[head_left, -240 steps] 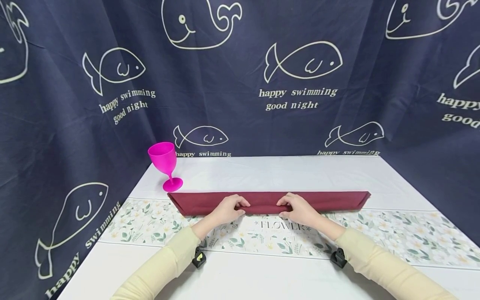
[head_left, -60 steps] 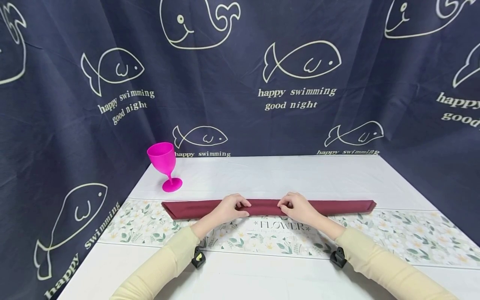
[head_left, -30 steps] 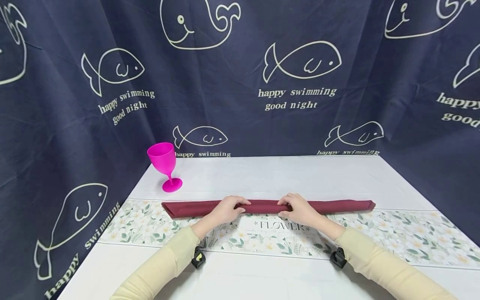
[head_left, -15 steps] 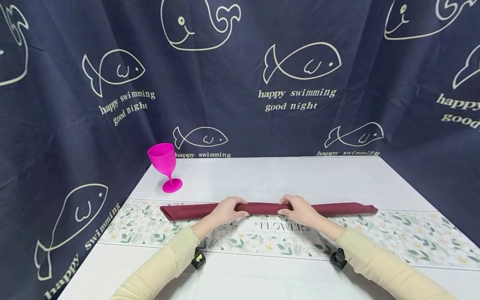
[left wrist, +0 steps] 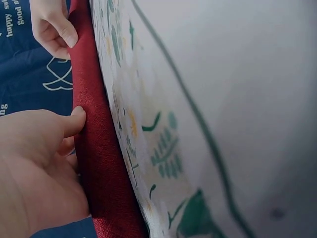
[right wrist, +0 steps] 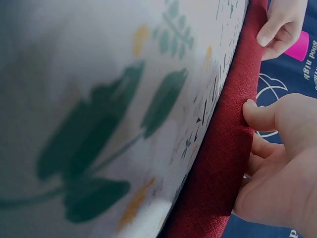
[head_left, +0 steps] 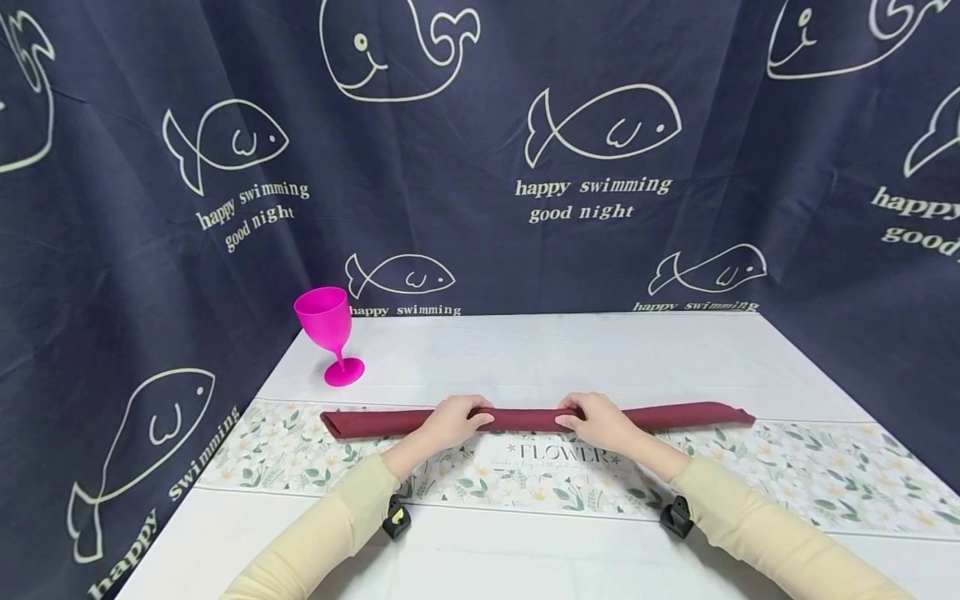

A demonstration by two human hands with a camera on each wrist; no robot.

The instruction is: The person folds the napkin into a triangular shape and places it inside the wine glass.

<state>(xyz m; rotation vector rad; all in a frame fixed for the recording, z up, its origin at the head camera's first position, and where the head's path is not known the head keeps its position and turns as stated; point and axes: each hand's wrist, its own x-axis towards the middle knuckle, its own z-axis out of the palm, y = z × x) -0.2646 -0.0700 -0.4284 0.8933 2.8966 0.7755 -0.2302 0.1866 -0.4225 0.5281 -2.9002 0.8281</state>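
**Napkin rolled into a long strip, both hands at its middle**

Napkin (head_left: 525, 418) (dark red cloth, folded or rolled into a narrow band) lies across the surface (head_left: 570, 354), along the far edge of the floral runner (head_left: 795, 475) printed with "FLOWER". Nearest the camera, two cream sleeves reach forward. The left hand (head_left: 450, 423) and the right hand (head_left: 600, 421) sit side by side near the strip's centre, a short gap between them. Each hand has its fingers curled over the cloth with the thumb pressed against its near edge, as the wrist views show, so both grip it. Farther back on the left, well apart from the strip's end, a pink goblet (head_left: 330, 333) stands upright. Behind hangs a navy curtain (head_left: 600, 150) printed with fish and whales.
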